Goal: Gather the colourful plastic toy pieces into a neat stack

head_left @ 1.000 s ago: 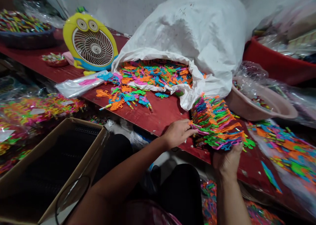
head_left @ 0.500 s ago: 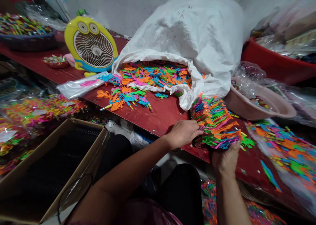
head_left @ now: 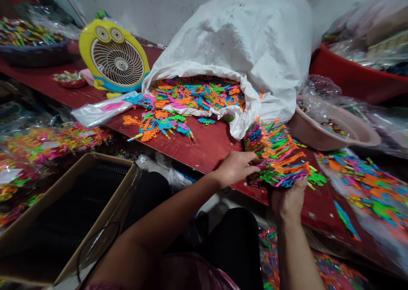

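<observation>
A tight, layered row of colourful plastic pieces (head_left: pixel 276 154) stands at the front of the red table. My left hand (head_left: pixel 237 167) presses its closed fingers and thumb against the left side of that row. Around the near end curls my right hand (head_left: pixel 290 194), its thumb up by the pieces and its other fingers mostly hidden. Behind lies a big white sack (head_left: pixel 236 39), its mouth open toward me and full of similar pieces. A loose pile of plastic pieces (head_left: pixel 159 122), some with pencil-like ends, lies before the sack.
A yellow fan (head_left: pixel 117 60) stands left of the sack. A pink basin (head_left: pixel 338 128) and a red tub (head_left: pixel 353 77) are at right. Plastic pieces on clear wrap (head_left: pixel 372 188) cover the right side. An open cardboard box (head_left: pixel 92 222) stands lower left.
The whole view has shifted slightly. Both hands stay at the row of pieces, with hardly any movement against it.
</observation>
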The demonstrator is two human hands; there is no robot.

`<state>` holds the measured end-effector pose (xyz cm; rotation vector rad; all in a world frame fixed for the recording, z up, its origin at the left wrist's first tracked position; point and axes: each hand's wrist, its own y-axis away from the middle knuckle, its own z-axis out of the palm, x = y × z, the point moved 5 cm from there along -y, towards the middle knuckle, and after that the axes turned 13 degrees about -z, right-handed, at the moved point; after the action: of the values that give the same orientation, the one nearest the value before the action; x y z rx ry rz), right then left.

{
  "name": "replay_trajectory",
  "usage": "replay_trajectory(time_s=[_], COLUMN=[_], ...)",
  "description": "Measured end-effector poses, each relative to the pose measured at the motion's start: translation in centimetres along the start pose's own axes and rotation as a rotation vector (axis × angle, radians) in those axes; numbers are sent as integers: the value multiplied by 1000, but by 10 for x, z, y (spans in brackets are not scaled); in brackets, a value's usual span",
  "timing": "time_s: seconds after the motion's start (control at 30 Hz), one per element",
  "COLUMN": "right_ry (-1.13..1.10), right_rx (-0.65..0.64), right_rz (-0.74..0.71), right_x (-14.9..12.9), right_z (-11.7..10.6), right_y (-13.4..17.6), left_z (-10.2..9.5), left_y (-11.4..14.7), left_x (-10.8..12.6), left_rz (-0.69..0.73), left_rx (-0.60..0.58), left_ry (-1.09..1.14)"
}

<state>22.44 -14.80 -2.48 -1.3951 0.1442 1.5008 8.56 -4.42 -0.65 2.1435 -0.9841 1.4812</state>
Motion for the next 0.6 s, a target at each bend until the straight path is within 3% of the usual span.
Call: replay_trajectory(time_s=[0.27, 0.6], right_ry=[32, 43], right_rx=[-6, -20], right_rz=[0, 30], right_x=[-6, -1], right_z=[7, 6], right_y=[0, 2], left_z=[-8, -5], left_y=[-8, -5], left_x=[12, 30], left_rz=[131, 66], left_rx=[22, 65], left_ry=[-330, -556])
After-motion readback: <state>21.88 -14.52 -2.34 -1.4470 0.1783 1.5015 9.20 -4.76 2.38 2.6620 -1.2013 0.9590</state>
